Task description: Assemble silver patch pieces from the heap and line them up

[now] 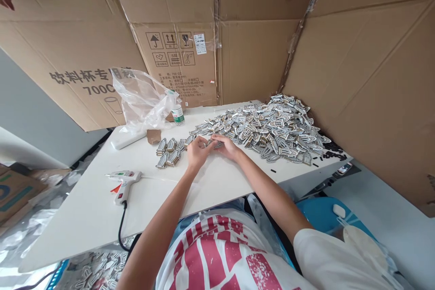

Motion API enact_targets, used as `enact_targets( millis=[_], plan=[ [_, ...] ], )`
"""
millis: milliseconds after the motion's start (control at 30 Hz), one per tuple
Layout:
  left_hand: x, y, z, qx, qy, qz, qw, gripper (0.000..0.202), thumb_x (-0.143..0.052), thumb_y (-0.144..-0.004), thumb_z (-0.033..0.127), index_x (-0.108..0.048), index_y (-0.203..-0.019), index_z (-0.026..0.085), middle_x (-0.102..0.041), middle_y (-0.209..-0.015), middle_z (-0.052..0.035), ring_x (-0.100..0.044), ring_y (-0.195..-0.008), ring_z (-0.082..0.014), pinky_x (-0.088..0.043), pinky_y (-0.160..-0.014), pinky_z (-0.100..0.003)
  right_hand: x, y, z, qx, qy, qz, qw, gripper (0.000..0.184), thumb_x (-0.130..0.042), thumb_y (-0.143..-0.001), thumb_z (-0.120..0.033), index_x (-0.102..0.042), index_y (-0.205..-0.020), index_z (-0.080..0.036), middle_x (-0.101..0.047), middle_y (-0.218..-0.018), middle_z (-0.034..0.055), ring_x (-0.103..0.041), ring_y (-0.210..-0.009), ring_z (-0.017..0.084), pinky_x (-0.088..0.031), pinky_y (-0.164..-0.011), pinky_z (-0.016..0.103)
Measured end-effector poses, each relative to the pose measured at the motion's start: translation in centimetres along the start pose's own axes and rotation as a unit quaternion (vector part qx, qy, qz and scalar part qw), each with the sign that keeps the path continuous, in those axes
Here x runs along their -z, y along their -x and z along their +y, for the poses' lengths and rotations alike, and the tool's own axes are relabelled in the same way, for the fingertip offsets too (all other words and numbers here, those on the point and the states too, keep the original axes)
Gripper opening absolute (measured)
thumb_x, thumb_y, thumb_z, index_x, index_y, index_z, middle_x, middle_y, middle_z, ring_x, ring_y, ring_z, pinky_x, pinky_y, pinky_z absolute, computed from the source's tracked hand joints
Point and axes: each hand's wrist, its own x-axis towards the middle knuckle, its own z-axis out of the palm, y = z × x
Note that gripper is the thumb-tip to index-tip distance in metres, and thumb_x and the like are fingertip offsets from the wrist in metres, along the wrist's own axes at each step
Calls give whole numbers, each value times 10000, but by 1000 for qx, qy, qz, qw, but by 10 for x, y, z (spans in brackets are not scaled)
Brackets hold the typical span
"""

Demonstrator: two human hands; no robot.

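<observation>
- Now a small grey piece (217, 144) is held in the right hand (227, 147), pinched by its fingertips, just over the white table (217, 195).
- The left hand (196, 153) is kept close beside it, with its fingers bent in narrow; whether anything is gripped there cannot be told.
- Little stacks of grey pieces (166, 158) are set just left of the left hand.
- A big heap of grey pieces (272, 127) is piled beyond and to the right of the right hand.
- Black bits (335, 148) are scattered by the heap's right end.
- A white glue gun (126, 182) is laid at the left, its tip pointed left.
- Behind the stacks, a clear plastic bag (141, 104) and a small bottle (177, 117) are seen.
- The table's back is closed off by tall cardboard (251, 63).
</observation>
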Motion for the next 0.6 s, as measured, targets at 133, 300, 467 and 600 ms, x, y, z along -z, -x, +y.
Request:
enact_targets(
  millis=[133,300,467,600],
  plan=[
    [0,-6,-4,45,82,17,995,541,-884,-729,676,-602,-809,221,-380,-549,84,-300,-498,-94,-192,-506,-271,0,1,-2,10,11,-28,999,186,-841,-774,-347,-724,-828,-213,-677,-829,0,-604,-786,165,-505,-713,262],
    [0,-10,-5,57,106,45,992,530,-872,-750,671,-619,-836,213,-365,-558,88,-314,-504,-91,-205,-495,-259,-2,1,0,-9,30,-52,998,227,-864,-766,-291,-777,-951,-194,-712,-863,16,-616,-762,151,-486,-686,255],
    [3,-8,-2,53,90,45,994,511,-862,-771,655,-608,-816,214,-369,-562,87,-321,-517,-96,-232,-511,-254,0,-1,5,4,46,-65,997,308,-908,-732,-250,-785,-1008,-195,-706,-807,-9,-580,-671,124,-449,-614,243],
    [11,-9,2,50,56,119,990,521,-692,-926,702,-625,-773,208,-443,-594,47,-404,-564,-123,-322,-571,-267,4,-5,10,-3,33,-44,999,295,-930,-713,-280,-743,-930,-211,-719,-811,-12,-593,-631,125,-451,-585,257]
  ],
)
